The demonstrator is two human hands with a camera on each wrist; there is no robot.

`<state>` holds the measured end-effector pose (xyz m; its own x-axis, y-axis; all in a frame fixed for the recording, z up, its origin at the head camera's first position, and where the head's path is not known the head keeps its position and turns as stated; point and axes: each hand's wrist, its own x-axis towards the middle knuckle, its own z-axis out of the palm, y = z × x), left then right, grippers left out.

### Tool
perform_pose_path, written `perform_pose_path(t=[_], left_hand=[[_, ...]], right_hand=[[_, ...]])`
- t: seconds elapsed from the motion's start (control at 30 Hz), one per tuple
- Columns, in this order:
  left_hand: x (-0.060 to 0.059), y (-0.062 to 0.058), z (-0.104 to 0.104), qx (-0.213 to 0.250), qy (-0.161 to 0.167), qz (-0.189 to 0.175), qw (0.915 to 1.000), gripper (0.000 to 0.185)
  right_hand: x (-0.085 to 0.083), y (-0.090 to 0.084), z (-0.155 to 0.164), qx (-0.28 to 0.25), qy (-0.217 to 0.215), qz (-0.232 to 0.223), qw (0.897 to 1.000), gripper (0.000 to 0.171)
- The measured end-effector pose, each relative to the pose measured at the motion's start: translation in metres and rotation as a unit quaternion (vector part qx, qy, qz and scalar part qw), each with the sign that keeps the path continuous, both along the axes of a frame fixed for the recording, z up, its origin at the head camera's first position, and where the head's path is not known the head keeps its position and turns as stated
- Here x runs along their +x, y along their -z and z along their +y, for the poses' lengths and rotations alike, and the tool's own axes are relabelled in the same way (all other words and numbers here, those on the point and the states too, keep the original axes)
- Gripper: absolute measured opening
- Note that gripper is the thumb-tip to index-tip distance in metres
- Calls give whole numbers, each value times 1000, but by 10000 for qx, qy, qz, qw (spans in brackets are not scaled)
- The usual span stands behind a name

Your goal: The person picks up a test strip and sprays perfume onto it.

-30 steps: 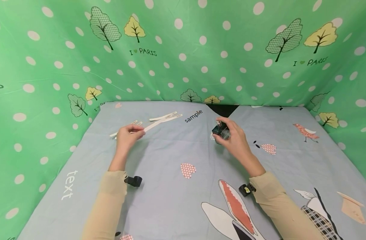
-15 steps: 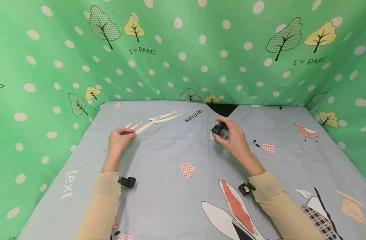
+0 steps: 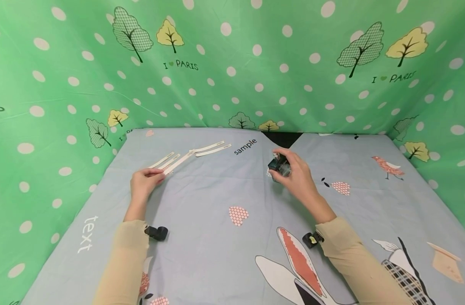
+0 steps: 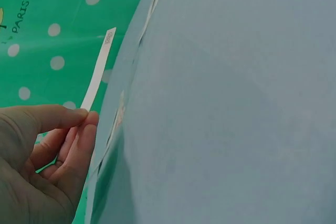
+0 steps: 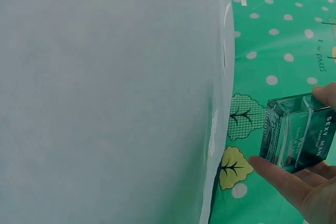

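My left hand (image 3: 153,174) pinches the near end of a long white paper strip (image 3: 178,162) between thumb and fingers, just above the grey-blue cloth. In the left wrist view the strip (image 4: 98,69) rises from that pinch (image 4: 84,121). My right hand (image 3: 290,170) holds a small dark glass perfume bottle (image 3: 279,164) at the middle of the table. In the right wrist view the bottle (image 5: 298,136) is square and clear green, held between fingers and thumb.
More white strips (image 3: 212,148) lie at the back left, and two short ones (image 3: 162,160) lie beside the held strip. Green polka-dot cloth walls (image 3: 232,63) close in the table on three sides. The table's cloth (image 3: 224,254) carries printed pictures.
My left hand has moved left and a little nearer to me, carrying the strip along. The right hand and bottle have hardly moved.
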<state>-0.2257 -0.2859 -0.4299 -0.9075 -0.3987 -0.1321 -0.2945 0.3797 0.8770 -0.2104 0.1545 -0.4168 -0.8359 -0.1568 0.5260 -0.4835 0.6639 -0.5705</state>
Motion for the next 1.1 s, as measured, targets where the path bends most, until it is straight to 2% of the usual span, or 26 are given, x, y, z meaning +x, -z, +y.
perform_pose_path(t=[0.23,0.6,0.93,1.1], left_hand=[[0,6,-8,57,-123,-179,9997,35],[4,11,-18,309,-336,-166,9988,37],[6,10,-24,266,-218,-350,9988,38],[8,8,-26,283,-175,-200,9992,39]], right_hand=[[1,-1,0,-16,-3,-41,10000,58],[1,0,1,-30,9,-10,10000,58],[1,1,1,0,-5,-15,10000,58],[1,1,1,7,-9,8,10000,58]])
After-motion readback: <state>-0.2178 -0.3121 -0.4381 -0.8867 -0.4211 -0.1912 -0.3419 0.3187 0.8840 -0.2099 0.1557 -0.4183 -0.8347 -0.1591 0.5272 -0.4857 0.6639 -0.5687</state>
